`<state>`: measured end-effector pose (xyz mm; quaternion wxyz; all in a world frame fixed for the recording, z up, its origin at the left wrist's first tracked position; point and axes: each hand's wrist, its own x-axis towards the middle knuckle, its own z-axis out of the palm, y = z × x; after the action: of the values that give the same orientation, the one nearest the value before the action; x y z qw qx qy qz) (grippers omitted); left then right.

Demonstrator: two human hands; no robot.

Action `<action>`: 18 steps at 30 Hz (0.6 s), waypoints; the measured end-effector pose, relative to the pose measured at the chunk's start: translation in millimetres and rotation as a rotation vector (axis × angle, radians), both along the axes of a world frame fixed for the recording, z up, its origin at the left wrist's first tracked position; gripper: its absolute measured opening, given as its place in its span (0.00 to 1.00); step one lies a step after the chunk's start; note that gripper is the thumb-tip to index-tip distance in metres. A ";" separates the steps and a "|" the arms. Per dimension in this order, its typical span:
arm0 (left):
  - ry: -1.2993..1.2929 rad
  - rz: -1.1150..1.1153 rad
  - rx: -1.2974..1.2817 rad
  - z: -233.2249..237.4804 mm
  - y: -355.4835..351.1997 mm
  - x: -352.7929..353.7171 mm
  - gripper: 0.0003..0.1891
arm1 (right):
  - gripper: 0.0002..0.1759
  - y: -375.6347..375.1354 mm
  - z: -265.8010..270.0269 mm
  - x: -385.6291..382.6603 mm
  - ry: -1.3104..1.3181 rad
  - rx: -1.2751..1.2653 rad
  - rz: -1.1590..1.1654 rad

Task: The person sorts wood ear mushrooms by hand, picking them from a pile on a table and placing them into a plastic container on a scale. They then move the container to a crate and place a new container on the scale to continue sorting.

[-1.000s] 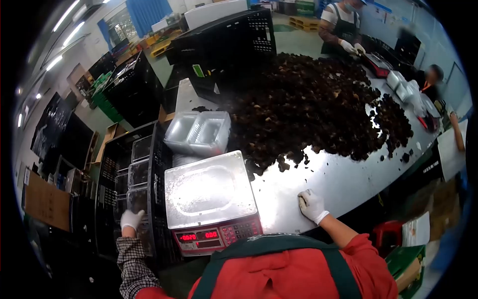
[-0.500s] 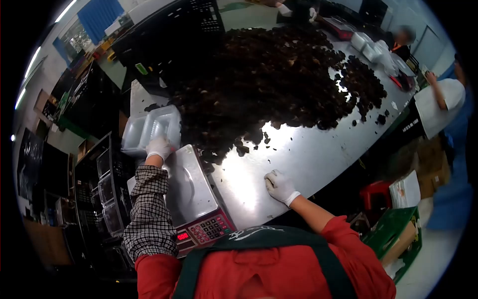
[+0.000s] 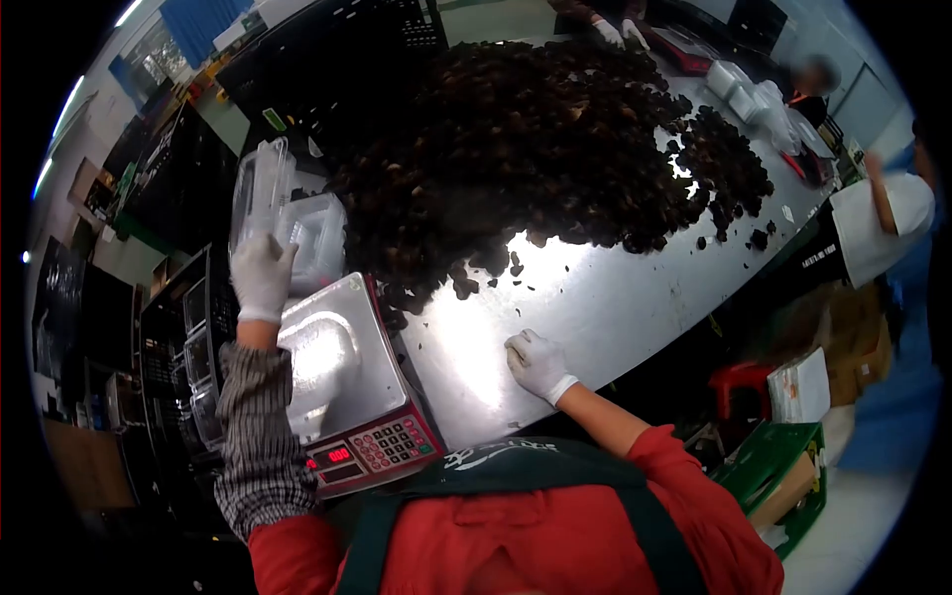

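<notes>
My left hand (image 3: pixel 263 278), in a white glove, grips a clear plastic container (image 3: pixel 261 193) that is tilted up at the left side of the table. Beside it, other clear plastic containers (image 3: pixel 322 233) sit at the table's left edge, behind the scale. The digital scale (image 3: pixel 337 347) has a bare metal pan and a red display that appears to read 0.00. My right hand (image 3: pixel 540 367), also gloved, rests on the metal table (image 3: pixel 635 307) with its fingers curled in; whether anything is inside them cannot be seen.
A wide heap of dark brown, mushroom-like pieces (image 3: pixel 535 149) covers the table's far part. Black crates (image 3: pixel 327 69) rise at the back left. Another person's gloved hands (image 3: pixel 620 33) are at the far end. At right are a person in a white apron (image 3: pixel 883 228) and a green crate (image 3: pixel 778 486).
My left hand has moved left and lifted one container away from the others, tilting it up. My right hand stays curled on the table. The view has shifted slightly.
</notes>
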<state>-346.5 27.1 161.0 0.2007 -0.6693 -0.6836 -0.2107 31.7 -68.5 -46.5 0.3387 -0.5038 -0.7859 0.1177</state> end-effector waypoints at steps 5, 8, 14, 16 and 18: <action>-0.014 -0.105 -0.117 6.8 -143.4 33.0 0.18 | 0.06 1.9 4.5 3.1 0.151 -0.063 0.047; -0.042 -0.080 -0.243 -26.1 -206.5 54.3 0.19 | 0.09 25.9 4.0 15.9 0.212 0.150 0.144; -0.179 -0.145 -0.161 -14.4 -217.7 143.2 0.42 | 0.09 117.1 9.4 37.9 0.107 0.043 -0.016; -0.308 -0.258 -0.162 -19.8 -201.0 177.0 0.38 | 0.08 142.5 12.1 34.5 0.078 -0.119 0.043; -0.357 -0.291 -0.188 -32.2 -180.5 206.9 0.33 | 0.07 154.9 12.6 31.9 -0.093 -0.172 0.107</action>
<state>-139.5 -153.4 128.7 -0.0187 -0.7286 -0.6213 -0.2877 63.7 86.4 -33.9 0.2506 -0.4932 -0.8135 0.1793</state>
